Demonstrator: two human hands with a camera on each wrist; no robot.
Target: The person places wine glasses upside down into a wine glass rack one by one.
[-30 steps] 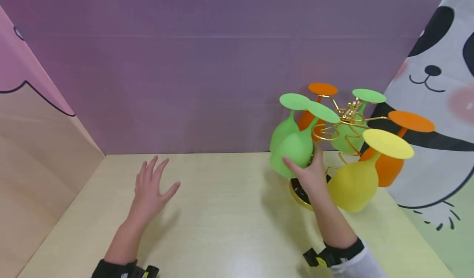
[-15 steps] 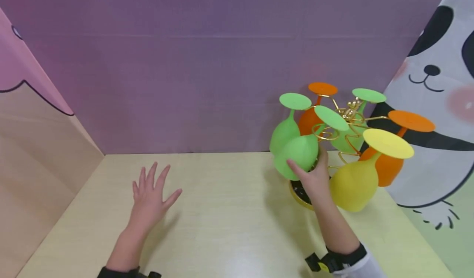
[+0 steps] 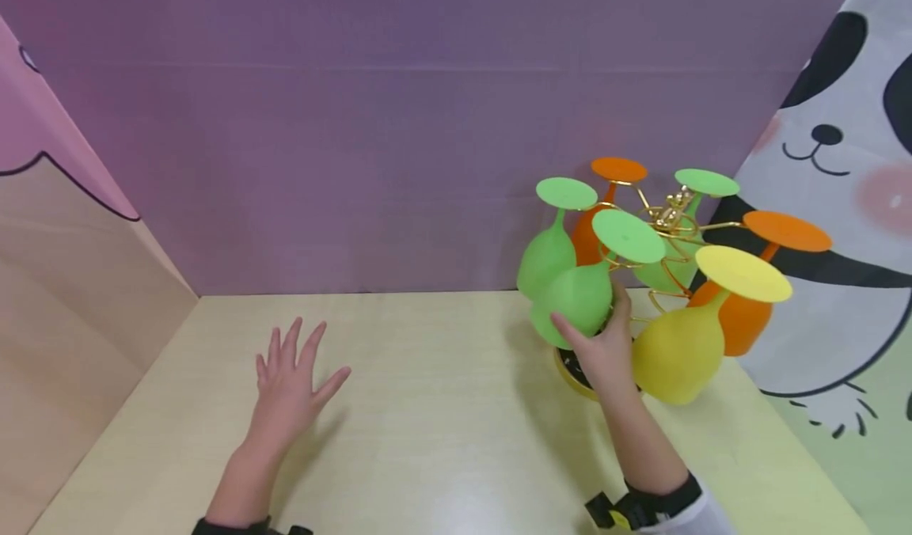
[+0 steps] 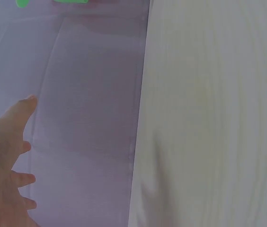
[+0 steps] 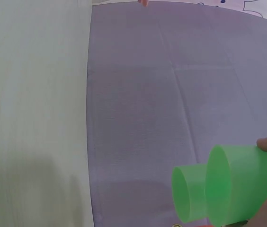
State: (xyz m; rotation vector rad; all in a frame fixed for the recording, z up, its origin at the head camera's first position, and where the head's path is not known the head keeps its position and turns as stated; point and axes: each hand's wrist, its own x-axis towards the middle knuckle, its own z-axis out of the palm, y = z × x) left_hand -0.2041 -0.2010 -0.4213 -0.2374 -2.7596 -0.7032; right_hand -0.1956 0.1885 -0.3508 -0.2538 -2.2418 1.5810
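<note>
In the head view my right hand (image 3: pixel 604 353) grips the bowl of a green goblet (image 3: pixel 579 301), thumb on the near side and fingers round the back. The goblet is upside down and tilted, its round foot up against a loop of the gold wire glass rack (image 3: pixel 670 214). In the right wrist view its open rim (image 5: pixel 218 189) faces the camera, beside the smaller-looking rim of a second green goblet (image 5: pixel 188 191). My left hand (image 3: pixel 285 388) hovers over the left side of the table with fingers spread and holds nothing.
Other goblets hang upside down on the rack: a yellow one (image 3: pixel 680 353), an orange one (image 3: pixel 744 321) at right, another orange one behind, and a green one (image 3: pixel 549 262) at left. The rack's round black base with gold edge (image 3: pixel 573 377) stands on the pale wooden table (image 3: pixel 413 408).
My right hand has moved the green goblet slightly right and down, and its foot has tipped toward the camera. My left hand has lowered a little and its fingers have spread.
</note>
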